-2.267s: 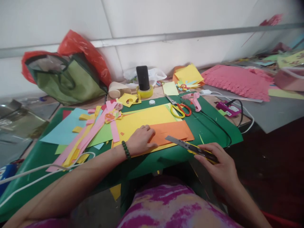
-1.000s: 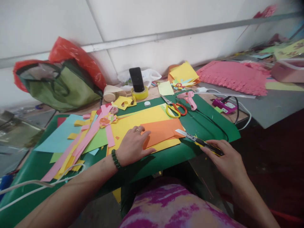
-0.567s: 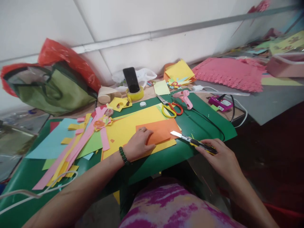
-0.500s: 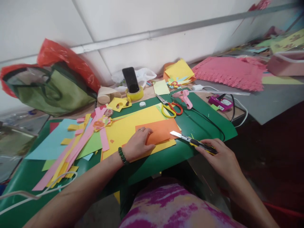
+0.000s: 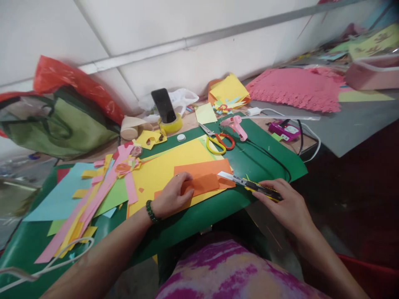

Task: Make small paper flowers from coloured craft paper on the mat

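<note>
My left hand (image 5: 173, 194), with a green bead bracelet at the wrist, rests on the orange paper (image 5: 204, 168). Its fingers are curled, with the thumb at the near side, gripping a narrower orange piece that lies over a larger one. Both lie on yellow sheets (image 5: 158, 170); whether the orange pieces are joined by a fold I cannot tell. In my right hand (image 5: 288, 203) is a utility knife (image 5: 255, 187), its blade out and pointing left, close to the right end of the orange paper. Scissors (image 5: 216, 141) with red and yellow handles lie just beyond.
A pink glue gun (image 5: 236, 126) lies behind the scissors, its black cord running right. Paper strips (image 5: 93, 191) pile up at left. A phone (image 5: 163, 106) leans on a yellow tape roll (image 5: 171, 124). A purple power box (image 5: 285, 130) and pink cloth (image 5: 296, 89) are at right.
The view has shifted slightly, moving most things left. The narrower orange piece shows more distinctly under my left hand. The knife remains near the paper's right end.
</note>
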